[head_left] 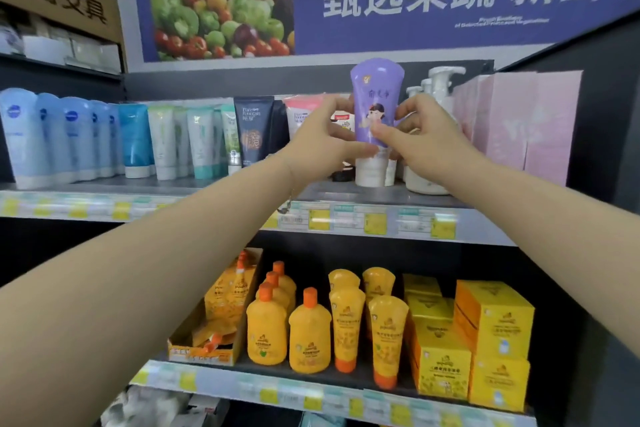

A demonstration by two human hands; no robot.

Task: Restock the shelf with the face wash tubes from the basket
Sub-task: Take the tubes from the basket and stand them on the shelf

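A purple face wash tube (pixel 375 94) with a white cap at its bottom stands upright at the right part of the upper shelf (pixel 214 185). My left hand (pixel 322 142) grips its left side, fingers curled round the lower body. My right hand (pixel 422 139) pinches its right side and front, thumb on the label. The cap (pixel 370 172) is at or just above the shelf surface; contact is hidden by my hands. The basket is not in view.
Blue, green, dark and pink tubes (pixel 138 139) line the upper shelf to the left. White pump bottles (pixel 440 87) and pink boxes (pixel 519 118) stand to the right. Orange bottles (pixel 308 336), tubes and yellow boxes (pixel 491 322) fill the lower shelf.
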